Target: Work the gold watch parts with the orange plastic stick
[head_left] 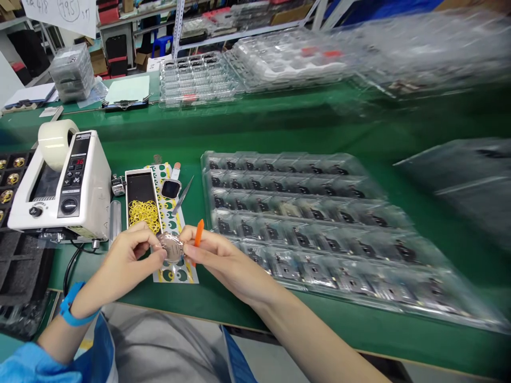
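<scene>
Between my two hands is a round, shiny metal watch case (172, 248), held over a sheet of stickers (190, 274). My left hand (130, 260) is closed, pinching the case's left edge between thumb and fingers. On the opposite edge my right hand (219, 260) grips the case too. An orange pointed plastic stick (199, 232) also sticks up from the right hand's fingers. Just beyond lies a white box (158, 205) with yellow rings (142, 214) inside. Beside it are a square-faced smartwatch (171, 189) and tweezers (184, 194).
A white tape dispenser (101, 181) stands at left, near a black foam tray (16, 271). Clear plastic trays (295, 244) of small dark parts spread across the right. More clear trays (197, 80) and a clipboard (128, 90) sit on the back ledge. The far right is blurred.
</scene>
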A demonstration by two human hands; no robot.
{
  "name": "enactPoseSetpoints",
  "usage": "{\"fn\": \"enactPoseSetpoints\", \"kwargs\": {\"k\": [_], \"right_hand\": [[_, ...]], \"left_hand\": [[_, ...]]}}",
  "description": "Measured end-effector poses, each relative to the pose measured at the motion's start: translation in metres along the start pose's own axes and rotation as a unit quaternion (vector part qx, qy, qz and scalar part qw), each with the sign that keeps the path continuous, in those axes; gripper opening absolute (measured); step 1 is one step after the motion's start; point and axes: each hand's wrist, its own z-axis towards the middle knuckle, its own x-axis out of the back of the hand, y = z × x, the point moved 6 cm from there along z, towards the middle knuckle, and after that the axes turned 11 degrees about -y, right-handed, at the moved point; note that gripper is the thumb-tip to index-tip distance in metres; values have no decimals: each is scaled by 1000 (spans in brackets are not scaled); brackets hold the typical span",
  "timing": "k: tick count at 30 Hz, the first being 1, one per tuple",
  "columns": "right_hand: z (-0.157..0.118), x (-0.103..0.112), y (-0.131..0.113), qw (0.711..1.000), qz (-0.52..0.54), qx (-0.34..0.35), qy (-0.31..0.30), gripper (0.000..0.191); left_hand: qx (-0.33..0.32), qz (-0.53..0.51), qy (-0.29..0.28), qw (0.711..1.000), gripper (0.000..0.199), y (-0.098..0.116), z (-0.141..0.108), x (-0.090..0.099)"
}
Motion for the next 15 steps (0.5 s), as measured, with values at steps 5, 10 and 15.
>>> {"fn": "enactPoseSetpoints", "kwargs": {"k": [5,10,15], "right_hand": [[-1,4,-3,999,4,6,37,47],[-3,2,1,998,-3,-16,55,50],[-20,-16,8,987,-129,86,29,40]], "left_hand": [[30,305,203,930,14,14,-21,6],[-142,329,275,892,18,34,-38,11],[-300,136,74,941,28,22,-24,-13]]}}
